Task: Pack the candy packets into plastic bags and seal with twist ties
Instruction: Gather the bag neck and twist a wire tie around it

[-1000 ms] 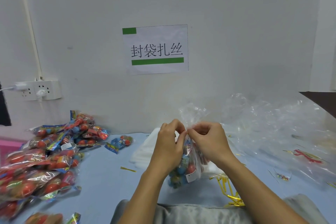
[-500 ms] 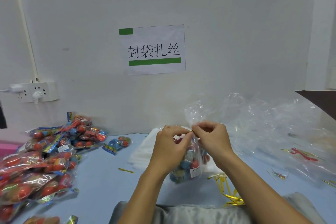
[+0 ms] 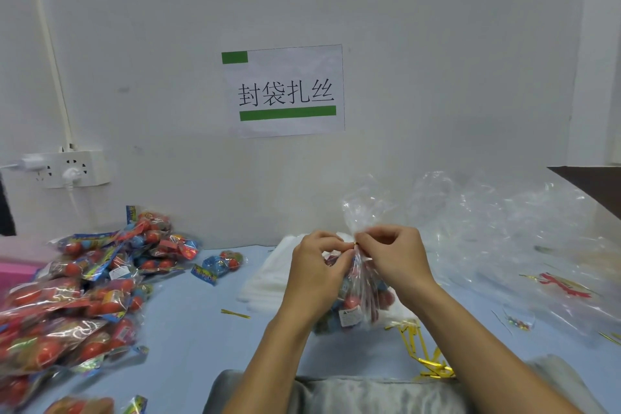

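The bag (image 3: 361, 292) is standing on the blue table (image 3: 188, 339) right in front of the person, stuffed with red and blue candy, its neck gathered and its clear top flaring above the hands. A gold tie (image 3: 355, 243) is showing as a small glint at that neck. The left hand (image 3: 317, 270) is pinching the neck from the left side, fingers curled in tight; the right hand (image 3: 393, 257) is pinching the tie against it from the right, thumb and fingertips meeting there. Just right of the bag, a bundle of ties (image 3: 423, 353) is lying near the table's edge, and one stray tie (image 3: 235, 313) is lying to the left. Behind the bag a stack of flat bags (image 3: 268, 279) is resting. Loose candy packets (image 3: 84, 286) are piling up at the far left, with one packet (image 3: 220, 265) apart from them. Crumpled clear plastic (image 3: 504, 239) is spreading across the right side. A sign (image 3: 284, 91) is hanging on the wall above.
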The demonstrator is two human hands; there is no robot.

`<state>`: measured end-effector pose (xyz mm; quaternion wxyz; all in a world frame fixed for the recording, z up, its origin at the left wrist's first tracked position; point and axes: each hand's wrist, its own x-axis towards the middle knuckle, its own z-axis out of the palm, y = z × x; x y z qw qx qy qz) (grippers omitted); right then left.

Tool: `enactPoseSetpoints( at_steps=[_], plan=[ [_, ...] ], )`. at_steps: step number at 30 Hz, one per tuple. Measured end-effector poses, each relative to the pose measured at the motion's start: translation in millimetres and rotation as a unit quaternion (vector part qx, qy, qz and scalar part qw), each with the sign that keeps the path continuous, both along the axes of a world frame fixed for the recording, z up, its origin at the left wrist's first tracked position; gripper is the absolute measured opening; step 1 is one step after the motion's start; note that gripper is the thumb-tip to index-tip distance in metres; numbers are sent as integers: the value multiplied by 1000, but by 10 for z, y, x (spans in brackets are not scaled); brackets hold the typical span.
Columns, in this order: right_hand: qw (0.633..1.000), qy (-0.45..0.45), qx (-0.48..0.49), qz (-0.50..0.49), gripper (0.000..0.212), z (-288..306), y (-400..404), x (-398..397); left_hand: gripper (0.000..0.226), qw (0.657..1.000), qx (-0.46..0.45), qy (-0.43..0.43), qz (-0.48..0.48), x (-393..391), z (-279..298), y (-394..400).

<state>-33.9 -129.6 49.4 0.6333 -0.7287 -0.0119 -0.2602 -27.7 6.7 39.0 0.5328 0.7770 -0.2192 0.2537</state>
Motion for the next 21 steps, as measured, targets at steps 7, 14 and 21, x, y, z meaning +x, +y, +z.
enactPoseSetpoints(
  at_steps=[7, 14, 21],
  plan=[
    [998, 10, 50, -25, 13, 10, -40, 27, 14, 998, 33, 28, -38, 16, -15, 42],
    [987, -44, 137, -76, 22, 64, -179, 142, 30, 956, -175, 234, 5, 20, 43, 105],
    [954, -13, 288, 76, 15, 111, -113, 77, 80, 815, -241, 488, -200, -14, -16, 81]
  ],
)
